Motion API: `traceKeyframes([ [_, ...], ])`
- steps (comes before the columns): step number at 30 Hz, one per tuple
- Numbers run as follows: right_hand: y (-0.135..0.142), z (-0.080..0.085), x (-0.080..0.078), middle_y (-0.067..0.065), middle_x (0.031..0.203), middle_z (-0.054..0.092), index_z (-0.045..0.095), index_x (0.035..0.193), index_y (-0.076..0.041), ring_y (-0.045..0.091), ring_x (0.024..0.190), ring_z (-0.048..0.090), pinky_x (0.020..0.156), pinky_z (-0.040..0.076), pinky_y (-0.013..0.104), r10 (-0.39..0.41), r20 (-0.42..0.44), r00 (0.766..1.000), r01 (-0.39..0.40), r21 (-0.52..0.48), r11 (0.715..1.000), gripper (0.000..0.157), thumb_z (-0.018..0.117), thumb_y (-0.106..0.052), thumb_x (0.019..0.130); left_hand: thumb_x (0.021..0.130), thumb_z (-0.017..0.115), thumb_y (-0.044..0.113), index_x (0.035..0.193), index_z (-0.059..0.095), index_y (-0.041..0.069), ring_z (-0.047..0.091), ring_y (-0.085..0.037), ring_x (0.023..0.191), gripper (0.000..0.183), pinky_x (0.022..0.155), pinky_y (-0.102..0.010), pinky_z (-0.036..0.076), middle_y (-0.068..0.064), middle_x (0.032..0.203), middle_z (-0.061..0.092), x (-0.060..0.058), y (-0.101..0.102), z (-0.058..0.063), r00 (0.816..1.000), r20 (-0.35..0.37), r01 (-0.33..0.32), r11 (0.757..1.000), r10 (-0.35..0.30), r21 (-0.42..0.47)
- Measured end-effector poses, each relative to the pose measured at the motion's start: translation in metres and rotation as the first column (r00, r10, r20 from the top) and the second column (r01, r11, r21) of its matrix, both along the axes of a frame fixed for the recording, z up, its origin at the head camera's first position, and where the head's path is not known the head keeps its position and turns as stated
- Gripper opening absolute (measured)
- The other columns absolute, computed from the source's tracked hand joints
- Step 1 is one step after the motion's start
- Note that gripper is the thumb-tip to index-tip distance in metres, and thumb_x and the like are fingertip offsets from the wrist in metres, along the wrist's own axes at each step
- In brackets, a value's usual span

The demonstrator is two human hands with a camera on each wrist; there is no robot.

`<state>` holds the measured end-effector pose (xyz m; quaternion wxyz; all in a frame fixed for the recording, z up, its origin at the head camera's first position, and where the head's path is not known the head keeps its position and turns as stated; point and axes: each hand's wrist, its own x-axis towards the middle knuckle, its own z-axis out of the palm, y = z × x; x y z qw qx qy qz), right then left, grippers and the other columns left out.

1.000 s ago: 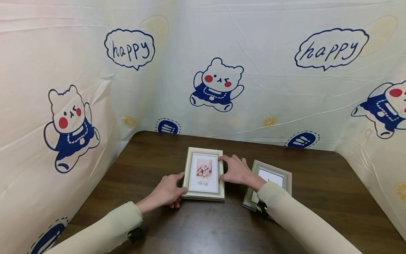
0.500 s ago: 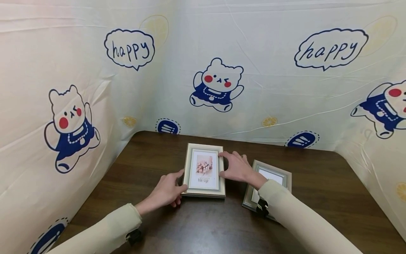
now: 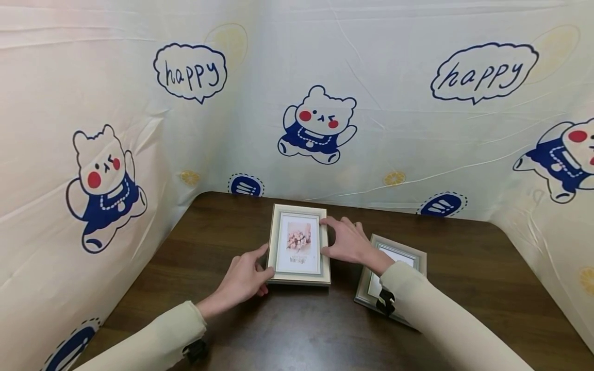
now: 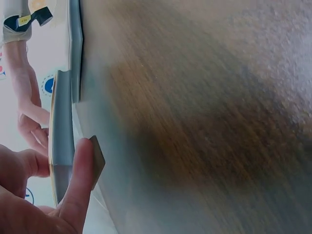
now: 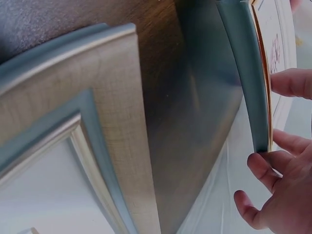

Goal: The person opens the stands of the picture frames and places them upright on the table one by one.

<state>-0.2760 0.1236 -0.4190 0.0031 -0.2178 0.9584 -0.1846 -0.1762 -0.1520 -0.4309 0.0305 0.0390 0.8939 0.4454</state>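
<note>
A cream picture frame (image 3: 299, 242) with a pink flower print lies face up between the two hands at the middle of the table. On its lower left side the left hand (image 3: 241, 281) grips the edge, thumb on the near left corner and fingers along the side and beneath. The right hand (image 3: 350, 242) pinches the opposite side with thumb and fingertips. Seen from the left wrist, the frame's grey side edge (image 4: 62, 122) stands a little over the tabletop, and a small dark flap (image 4: 99, 163) shows behind a finger.
A second, beige-grey picture frame (image 3: 419, 263) lies tilted on the brown table (image 3: 223, 221), partly covered by the right forearm. Its corner (image 5: 122, 97) looms close in the right wrist view. A white printed curtain (image 3: 394, 139) encloses the table's back and sides.
The cream frame has moved slightly away from the person and up in the head view, with both hands holding it. The second frame has stayed in place.
</note>
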Motion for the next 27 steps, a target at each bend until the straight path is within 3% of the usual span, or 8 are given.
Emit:
traceKeyframes([
  [15,0.001,0.012,0.001,0.009,0.125,0.069,0.058,0.149,-0.016,0.025,0.099,0.053,0.088,0.037,0.052,0.013,-0.049,0.999,-0.014,-0.009,1.000,0.074,0.079,-0.036,0.081,0.093,0.073,0.004,0.157,0.047,0.003,0.067,-0.022,0.047,0.069,0.044,-0.034,0.053,-0.001,0.060,0.065,0.005,0.000,0.006,0.999,-0.034,-0.008,0.998,0.010,0.061],
  [27,0.001,0.018,0.002,0.008,0.130,0.068,0.057,0.151,-0.016,0.024,0.098,0.052,0.087,0.036,0.049,0.016,-0.070,0.997,-0.016,-0.013,1.000,0.076,0.078,-0.040,0.082,0.093,0.074,0.004,0.157,0.049,0.007,0.067,-0.023,0.048,0.068,0.044,-0.034,0.052,-0.001,0.060,0.065,0.007,0.001,0.011,0.998,-0.052,-0.033,0.998,0.036,0.058],
])
